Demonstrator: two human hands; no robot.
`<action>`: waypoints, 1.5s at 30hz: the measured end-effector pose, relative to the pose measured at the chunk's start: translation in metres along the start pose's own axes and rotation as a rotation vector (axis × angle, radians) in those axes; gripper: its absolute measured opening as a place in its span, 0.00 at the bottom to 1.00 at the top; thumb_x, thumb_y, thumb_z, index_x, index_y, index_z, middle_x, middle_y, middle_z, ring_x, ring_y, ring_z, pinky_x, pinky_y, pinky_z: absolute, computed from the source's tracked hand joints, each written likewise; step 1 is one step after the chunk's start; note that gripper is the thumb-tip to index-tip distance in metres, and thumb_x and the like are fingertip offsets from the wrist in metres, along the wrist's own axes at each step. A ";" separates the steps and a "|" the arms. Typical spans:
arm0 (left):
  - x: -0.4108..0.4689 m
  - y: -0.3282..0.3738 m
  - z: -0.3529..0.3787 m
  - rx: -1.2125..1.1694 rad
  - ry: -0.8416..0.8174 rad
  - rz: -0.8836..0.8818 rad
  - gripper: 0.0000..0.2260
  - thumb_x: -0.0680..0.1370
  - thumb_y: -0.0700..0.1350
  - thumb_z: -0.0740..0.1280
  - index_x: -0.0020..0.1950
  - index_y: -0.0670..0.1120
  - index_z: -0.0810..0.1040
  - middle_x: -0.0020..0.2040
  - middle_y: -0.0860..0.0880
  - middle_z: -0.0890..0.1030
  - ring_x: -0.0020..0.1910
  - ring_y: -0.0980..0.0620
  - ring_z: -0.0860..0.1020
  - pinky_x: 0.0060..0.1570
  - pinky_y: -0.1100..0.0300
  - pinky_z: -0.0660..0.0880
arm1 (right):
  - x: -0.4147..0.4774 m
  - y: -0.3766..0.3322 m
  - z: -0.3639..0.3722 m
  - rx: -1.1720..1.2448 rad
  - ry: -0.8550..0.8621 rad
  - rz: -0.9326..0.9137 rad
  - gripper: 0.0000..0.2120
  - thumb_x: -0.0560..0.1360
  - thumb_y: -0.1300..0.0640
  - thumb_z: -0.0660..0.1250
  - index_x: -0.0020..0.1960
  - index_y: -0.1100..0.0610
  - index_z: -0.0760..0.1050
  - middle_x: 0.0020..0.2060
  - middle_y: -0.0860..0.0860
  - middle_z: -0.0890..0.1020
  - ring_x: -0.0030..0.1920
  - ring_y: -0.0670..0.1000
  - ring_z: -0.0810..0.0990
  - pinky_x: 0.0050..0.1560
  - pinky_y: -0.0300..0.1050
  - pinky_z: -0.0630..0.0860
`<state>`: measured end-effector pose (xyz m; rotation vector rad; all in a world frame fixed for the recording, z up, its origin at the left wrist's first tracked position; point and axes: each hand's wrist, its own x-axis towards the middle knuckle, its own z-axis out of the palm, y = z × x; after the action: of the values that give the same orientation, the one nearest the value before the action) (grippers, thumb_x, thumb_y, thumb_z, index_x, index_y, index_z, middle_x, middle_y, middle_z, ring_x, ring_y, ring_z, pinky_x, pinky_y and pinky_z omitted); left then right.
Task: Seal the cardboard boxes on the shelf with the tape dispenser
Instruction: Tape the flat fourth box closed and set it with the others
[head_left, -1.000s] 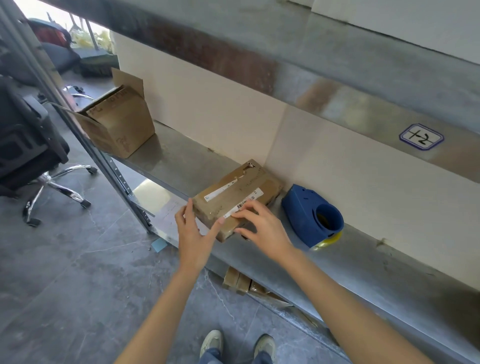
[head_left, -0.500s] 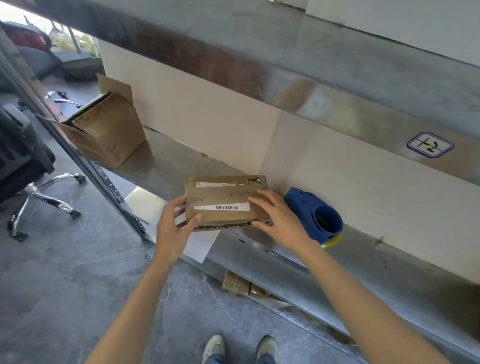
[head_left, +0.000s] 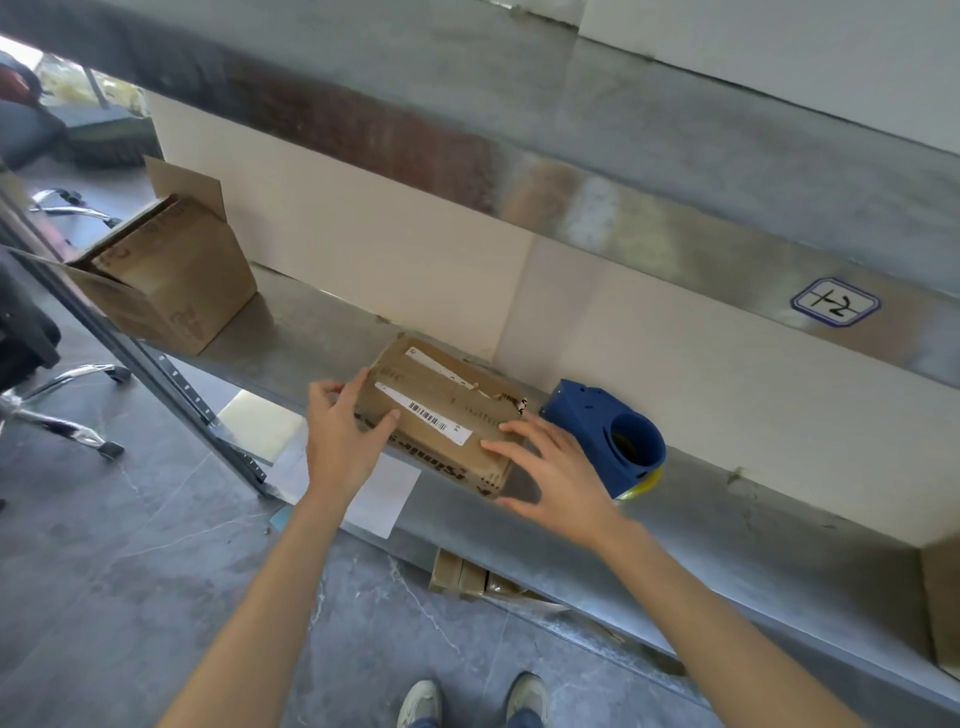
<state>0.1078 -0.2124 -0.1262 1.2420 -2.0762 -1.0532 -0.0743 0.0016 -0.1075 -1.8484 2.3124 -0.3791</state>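
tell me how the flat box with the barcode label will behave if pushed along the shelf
Probably stiff: the flat box shows crisp edges under the left hand and right hand. Likely slides easily on the smooth metal shelf. Low and wide, it should hardly tip.

Two cardboard boxes (head_left: 441, 410) (head_left: 171, 270), one blue tape dispenser (head_left: 587, 415), two hands (head_left: 337, 441) (head_left: 563, 470), two shoes (head_left: 421, 701) (head_left: 527, 696), one handwritten shelf label (head_left: 835, 302).

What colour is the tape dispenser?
Blue, with yellowish tape showing underneath; the tape dispenser shows best in the head view.
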 end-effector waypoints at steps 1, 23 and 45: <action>-0.002 0.001 0.004 -0.044 -0.011 0.020 0.30 0.75 0.47 0.75 0.75 0.49 0.69 0.64 0.49 0.64 0.63 0.47 0.70 0.59 0.51 0.76 | -0.002 0.002 0.000 0.020 -0.016 0.007 0.34 0.74 0.44 0.73 0.76 0.41 0.63 0.76 0.47 0.64 0.78 0.51 0.54 0.75 0.51 0.49; -0.079 0.028 0.046 -0.089 -0.073 0.074 0.36 0.74 0.53 0.75 0.77 0.51 0.62 0.77 0.55 0.62 0.74 0.56 0.63 0.67 0.57 0.67 | 0.000 0.000 -0.025 0.140 0.027 0.137 0.29 0.75 0.43 0.71 0.73 0.47 0.69 0.69 0.45 0.70 0.67 0.47 0.66 0.63 0.47 0.74; -0.111 0.033 0.029 0.087 0.000 -0.060 0.26 0.78 0.52 0.70 0.73 0.49 0.68 0.71 0.51 0.70 0.70 0.50 0.66 0.67 0.51 0.69 | -0.033 0.072 -0.034 0.119 -0.141 0.418 0.36 0.80 0.50 0.65 0.79 0.45 0.48 0.36 0.51 0.77 0.33 0.51 0.77 0.33 0.47 0.73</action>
<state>0.1212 -0.0940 -0.1184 1.3546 -2.1170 -0.9987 -0.1441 0.0519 -0.0971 -1.2499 2.4339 -0.3071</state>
